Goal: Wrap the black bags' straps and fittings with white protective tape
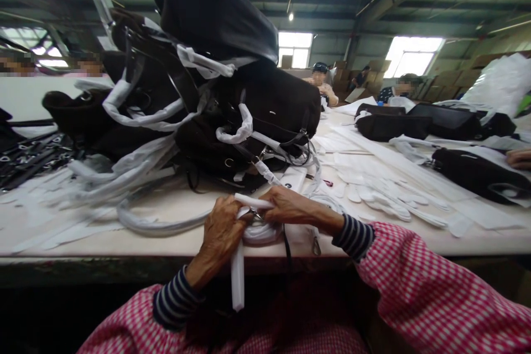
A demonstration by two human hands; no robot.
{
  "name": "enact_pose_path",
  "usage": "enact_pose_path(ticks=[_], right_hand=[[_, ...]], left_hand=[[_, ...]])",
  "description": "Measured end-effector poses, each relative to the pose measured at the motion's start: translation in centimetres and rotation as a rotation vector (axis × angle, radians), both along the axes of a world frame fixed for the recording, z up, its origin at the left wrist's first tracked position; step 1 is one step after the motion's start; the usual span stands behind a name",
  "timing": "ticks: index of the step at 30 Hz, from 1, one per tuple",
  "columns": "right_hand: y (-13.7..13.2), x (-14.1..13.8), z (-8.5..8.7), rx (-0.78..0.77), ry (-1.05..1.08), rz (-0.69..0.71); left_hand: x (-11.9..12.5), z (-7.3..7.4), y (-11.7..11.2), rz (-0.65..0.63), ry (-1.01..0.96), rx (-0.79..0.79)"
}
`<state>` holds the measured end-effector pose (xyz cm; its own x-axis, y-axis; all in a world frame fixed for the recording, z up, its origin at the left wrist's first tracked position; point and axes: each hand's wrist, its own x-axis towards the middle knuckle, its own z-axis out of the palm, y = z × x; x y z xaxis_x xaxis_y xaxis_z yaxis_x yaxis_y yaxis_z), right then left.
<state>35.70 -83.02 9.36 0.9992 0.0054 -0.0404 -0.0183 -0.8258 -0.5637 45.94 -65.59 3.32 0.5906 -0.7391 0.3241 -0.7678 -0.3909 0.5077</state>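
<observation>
At the table's front edge, my left hand (224, 227) is closed on a white wrapping strip (238, 282), one end of which hangs below the edge. My right hand (290, 207) pinches the strip's upper part, its fingers close to my left hand's. Between both hands shows a metal clasp (255, 214), partly covered by the white material. Under them lies a coiled strap in clear wrap (261, 235). To the right, a thin black strap (287, 246) and a metal snap hook (316, 246) hang over the edge.
A tall pile of black handbags (265, 102) with wrapped handles stands ahead on the left. White paper pieces (385, 199) lie on the right, near more black bags (392, 124). Black straps with metal hardware (33, 155) lie far left. Another person's hand (519, 159) shows at the right edge.
</observation>
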Motion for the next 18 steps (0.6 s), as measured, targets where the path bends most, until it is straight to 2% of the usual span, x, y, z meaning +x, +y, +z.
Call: enact_pose_path(ticks=[4, 7, 11, 18], right_hand=[[-0.68, 0.23, -0.50, 0.132, 0.028, -0.021], [-0.46, 0.43, -0.47, 0.068, 0.030, -0.054], [0.03, 0.43, -0.09, -0.039, 0.011, -0.021], [-0.38, 0.52, 0.03, 0.029, 0.081, 0.033]], left_hand=[[0.03, 0.37, -0.14, 0.007, 0.052, -0.011], [-0.07, 0.66, -0.14, 0.015, 0.079, 0.002], [-0.39, 0.58, -0.08, 0.046, 0.054, -0.007], [-0.57, 0.45, -0.08, 0.053, 0.065, -0.007]])
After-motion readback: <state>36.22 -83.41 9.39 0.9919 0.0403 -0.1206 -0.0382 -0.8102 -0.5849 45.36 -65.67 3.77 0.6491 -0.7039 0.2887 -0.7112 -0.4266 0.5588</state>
